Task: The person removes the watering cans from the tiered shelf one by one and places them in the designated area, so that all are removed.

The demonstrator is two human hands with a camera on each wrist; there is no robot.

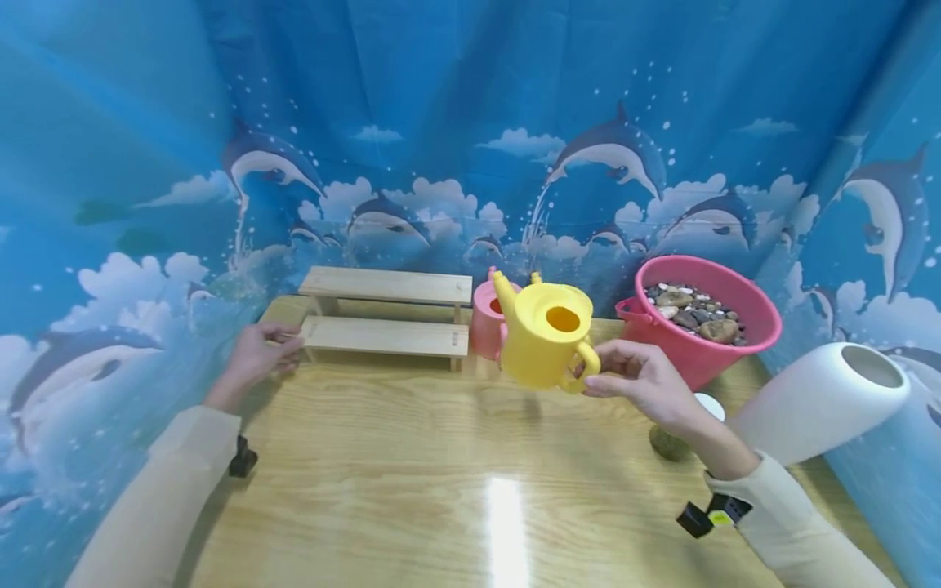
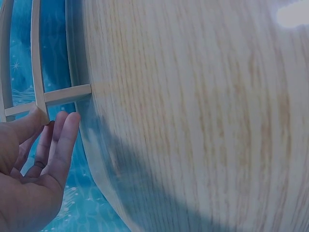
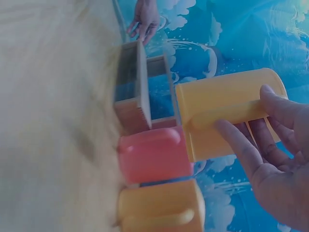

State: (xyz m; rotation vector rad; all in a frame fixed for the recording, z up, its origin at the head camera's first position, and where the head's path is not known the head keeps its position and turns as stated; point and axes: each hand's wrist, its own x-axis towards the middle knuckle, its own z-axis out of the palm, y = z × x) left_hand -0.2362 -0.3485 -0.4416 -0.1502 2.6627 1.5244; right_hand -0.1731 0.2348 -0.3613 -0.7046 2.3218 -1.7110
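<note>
My right hand [image 1: 639, 380] holds a yellow watering can [image 1: 532, 351] by its handle, up above the table and tipped so that its top opening faces the head camera. At the left end of a two-step wooden rack [image 1: 385, 336], my left hand [image 1: 253, 359] pinches the lower board's corner between thumb and finger, other fingers loosely extended. Right beside the rack stands a pink watering can [image 3: 154, 157], partly covered by the raised can in the head view. A second yellow watering can [image 3: 161, 205] stands next to the pink one, mostly hidden in the head view.
On the right, a pink bucket [image 1: 706, 351] contains stones and pebbles [image 1: 694, 310]. A tall white vase [image 1: 816, 404] leans in front of it, near a small dark greenish object [image 1: 669, 443]. A dolphin-printed blue curtain [image 1: 456, 122] encloses the wooden table [image 1: 367, 457].
</note>
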